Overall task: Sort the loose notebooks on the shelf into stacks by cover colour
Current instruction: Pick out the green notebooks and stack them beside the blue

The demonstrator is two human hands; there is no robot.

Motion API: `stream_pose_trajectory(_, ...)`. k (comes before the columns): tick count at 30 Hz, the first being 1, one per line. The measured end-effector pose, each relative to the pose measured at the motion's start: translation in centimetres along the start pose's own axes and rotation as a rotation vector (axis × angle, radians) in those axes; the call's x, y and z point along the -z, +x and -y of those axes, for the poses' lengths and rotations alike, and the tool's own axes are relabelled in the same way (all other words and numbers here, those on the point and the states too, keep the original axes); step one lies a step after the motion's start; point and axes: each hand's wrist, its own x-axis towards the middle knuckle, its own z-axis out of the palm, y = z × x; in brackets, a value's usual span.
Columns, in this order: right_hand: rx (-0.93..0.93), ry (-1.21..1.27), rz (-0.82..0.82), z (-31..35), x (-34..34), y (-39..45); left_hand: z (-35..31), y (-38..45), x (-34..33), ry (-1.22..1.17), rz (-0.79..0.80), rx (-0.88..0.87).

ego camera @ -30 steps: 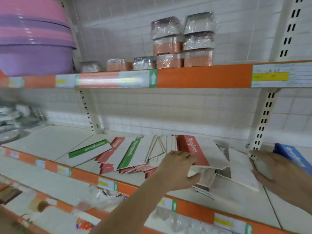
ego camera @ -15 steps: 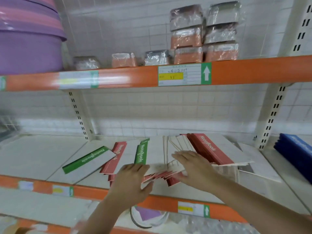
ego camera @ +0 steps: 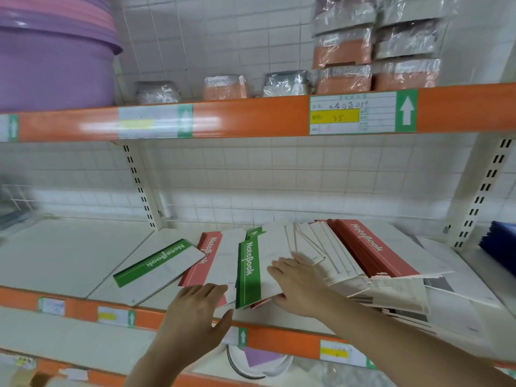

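Loose notebooks with white covers and coloured spines lie fanned across the middle shelf [ego camera: 69, 263]. One green-spined notebook [ego camera: 156, 265] lies apart at the left. A red-spined notebook [ego camera: 205, 259] sits beside it, then a green-spined notebook [ego camera: 248, 272] on top of the pile. A red-spined stack [ego camera: 368, 247] leans at the right, with white covers spilling toward the shelf front. My left hand [ego camera: 195, 311] rests with straight fingers at the pile's front edge. My right hand [ego camera: 298, 280] lies flat on the white cover of the top green-spined notebook.
A blue stack [ego camera: 499, 247] sits at the far right past a slotted upright [ego camera: 480, 191]. The upper shelf holds purple and pink basins [ego camera: 53, 60] and wrapped packs [ego camera: 374, 48]. An orange shelf lip [ego camera: 279, 339] runs along the front, with goods on the shelf below.
The view has shifted slightly. My left hand slid right along the pile's front edge, and my right hand moved left onto the top green-spined notebook.
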Motion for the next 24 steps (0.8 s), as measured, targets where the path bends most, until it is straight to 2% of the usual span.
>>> stream_pose_trajectory(3,0.083,-0.111,-0.002,-0.3,0.5,-0.5,0.0,0.4,-0.4,-0.003,0.014,-0.007)
stream_pose_trajectory(9,0.114,-0.126,0.016,-1.8,3.7,-1.9,-0.8,2.6,-0.3,-0.022,0.017,-0.01)
stream_pose_trajectory(12,0.129,-0.179,-0.175,-4.1,4.6,-3.6,-1.4,3.9,-0.6,-0.082,0.025,0.004)
stream_pose_trajectory(15,0.091,-0.193,-0.362,-6.3,4.7,-5.2,-2.3,5.5,-2.0,-0.059,0.143,0.034)
stream_pose_trajectory(18,0.025,-0.22,-0.436,-8.0,5.3,-6.5,-3.3,6.7,-4.0,-0.061,0.426,0.083)
stream_pose_trajectory(19,0.005,-0.217,-0.451,-8.5,5.3,-6.9,-3.7,7.0,-4.6,-0.066,0.471,0.081)
stream_pose_trajectory(22,-0.038,-0.208,-0.449,-9.8,5.1,-8.3,-4.6,7.1,-6.1,-0.118,0.491,0.098)
stream_pose_trajectory(24,-0.056,-0.203,-0.444,-10.2,5.0,-9.1,-4.6,7.0,-6.5,-0.1,0.432,0.108)
